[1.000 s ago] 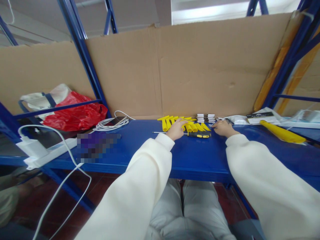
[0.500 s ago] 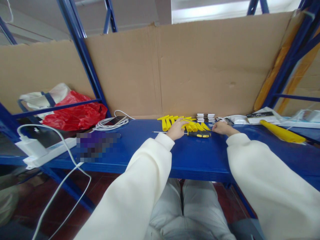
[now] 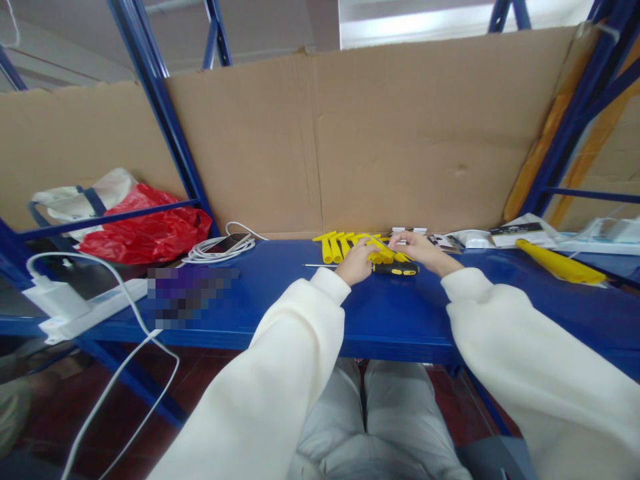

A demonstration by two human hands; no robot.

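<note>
Midway along the back edge of the blue surface (image 3: pixel 280 300), right of a row of yellow parts (image 3: pixel 333 244), my left hand (image 3: pixel 356 262) curls its fingers around a yellow piece (image 3: pixel 381 247). A screwdriver (image 3: pixel 396 269) lies just in front. My right hand (image 3: pixel 419 248) meets the piece's other end with fingers narrow, grip unclear; steadying both ends seems wise.

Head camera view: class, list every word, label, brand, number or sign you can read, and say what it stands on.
No text can be read.
Black strip on the white packet: too small and blurred.
Patch on the blue shelf, left of the left hand: pixelated, unreadable.
Yellow parts: no print visible.
</note>
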